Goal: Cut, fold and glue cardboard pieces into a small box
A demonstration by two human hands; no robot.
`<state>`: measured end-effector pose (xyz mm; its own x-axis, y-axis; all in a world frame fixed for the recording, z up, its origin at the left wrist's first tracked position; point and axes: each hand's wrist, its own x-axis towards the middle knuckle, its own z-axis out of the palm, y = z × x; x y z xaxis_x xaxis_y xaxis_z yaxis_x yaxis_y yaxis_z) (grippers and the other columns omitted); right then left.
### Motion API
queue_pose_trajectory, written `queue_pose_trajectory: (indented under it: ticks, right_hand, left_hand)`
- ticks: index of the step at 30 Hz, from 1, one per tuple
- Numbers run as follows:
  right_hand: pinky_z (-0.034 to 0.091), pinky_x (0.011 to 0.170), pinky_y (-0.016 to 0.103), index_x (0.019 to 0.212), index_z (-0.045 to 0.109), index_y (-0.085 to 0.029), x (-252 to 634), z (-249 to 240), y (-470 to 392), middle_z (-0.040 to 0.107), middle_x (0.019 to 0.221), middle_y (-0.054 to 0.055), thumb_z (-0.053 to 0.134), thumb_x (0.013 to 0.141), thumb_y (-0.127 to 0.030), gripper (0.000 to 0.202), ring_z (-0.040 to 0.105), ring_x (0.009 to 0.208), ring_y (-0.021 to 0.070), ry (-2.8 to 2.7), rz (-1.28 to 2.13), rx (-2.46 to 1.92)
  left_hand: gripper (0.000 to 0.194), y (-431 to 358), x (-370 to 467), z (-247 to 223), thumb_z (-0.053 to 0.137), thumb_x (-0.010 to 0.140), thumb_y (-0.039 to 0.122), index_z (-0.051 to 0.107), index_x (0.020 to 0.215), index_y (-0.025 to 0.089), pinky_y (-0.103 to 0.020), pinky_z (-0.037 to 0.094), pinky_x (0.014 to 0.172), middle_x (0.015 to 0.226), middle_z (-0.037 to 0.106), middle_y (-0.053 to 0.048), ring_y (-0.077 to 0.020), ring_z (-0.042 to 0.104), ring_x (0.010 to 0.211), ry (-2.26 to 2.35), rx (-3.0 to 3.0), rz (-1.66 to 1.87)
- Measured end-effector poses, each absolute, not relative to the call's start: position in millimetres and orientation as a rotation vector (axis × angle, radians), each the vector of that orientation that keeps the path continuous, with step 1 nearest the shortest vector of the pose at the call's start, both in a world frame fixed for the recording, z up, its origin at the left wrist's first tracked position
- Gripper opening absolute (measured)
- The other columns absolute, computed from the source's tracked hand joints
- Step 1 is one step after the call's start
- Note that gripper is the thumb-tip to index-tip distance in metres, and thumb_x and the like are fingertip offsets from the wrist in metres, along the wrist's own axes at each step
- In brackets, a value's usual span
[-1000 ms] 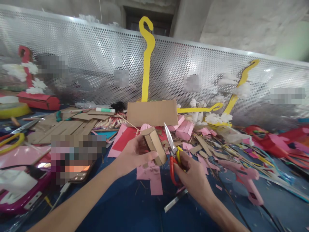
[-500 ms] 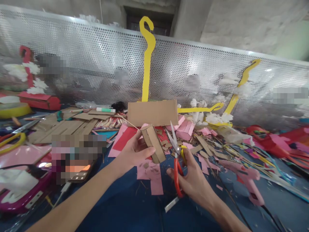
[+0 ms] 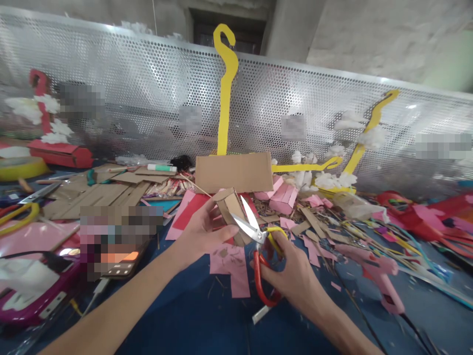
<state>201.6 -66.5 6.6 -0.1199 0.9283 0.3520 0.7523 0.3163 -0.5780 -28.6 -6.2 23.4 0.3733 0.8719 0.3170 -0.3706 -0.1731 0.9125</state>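
Observation:
My left hand (image 3: 207, 227) is closed around a small folded piece of brown cardboard (image 3: 223, 199), thumb across its front. In my right hand (image 3: 286, 266) is a pair of scissors (image 3: 260, 276) with one red and one yellow handle loop. The blades are apart and lie in front of the cardboard's right side; whether they touch it I cannot tell. Pink paper (image 3: 236, 276) lies on the blue table below. Behind, a cardboard box (image 3: 234, 172) stands with a tall yellow hook-shaped strip (image 3: 224, 98) rising at its back.
A pink glue gun (image 3: 380, 276) with a cord lies at the right. Cardboard strips (image 3: 99, 199) are piled at the left, near a phone (image 3: 123, 264) and a purple device (image 3: 40, 296). Scraps and sticks cover the right side. A perforated metal panel (image 3: 148, 98) runs along the back.
The scissors have moved left, and their blades have swung over toward the cardboard's right side. My left hand has barely moved.

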Motion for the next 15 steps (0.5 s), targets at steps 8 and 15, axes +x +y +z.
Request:
queue_pose_trajectory:
  ticks: [8, 15]
  right_hand:
    - [0.031, 0.055, 0.025, 0.074, 0.045, -0.024, 205.0, 3.7, -63.3, 0.053, 0.063, -0.008, 0.067, 0.076, -0.022, 0.022, 0.042, 0.058, 0.0120, -1.897, 0.500, -1.510]
    - [0.028, 0.055, 0.025, 0.073, 0.043, -0.024, 207.3, 0.4, -62.8, 0.044, 0.062, -0.009, 0.067, 0.078, -0.023, 0.024, 0.038, 0.060, 0.0114, -1.862, 0.560, -1.504]
  left_hand:
    - [0.066, -4.4, -30.5, 23.3, 0.089, 0.074, 0.029, 0.059, 0.133, 0.026, -0.042, 0.058, 0.094, 0.127, 0.068, -0.008, -0.0287, 0.066, 0.115, 0.550, 1.342, 1.226]
    - [0.070, -3.7, -30.1, 24.4, 0.089, 0.074, 0.028, 0.058, 0.137, 0.027, -0.044, 0.056, 0.098, 0.128, 0.069, -0.008, -0.0299, 0.065, 0.119, 0.533, 1.343, 1.244]
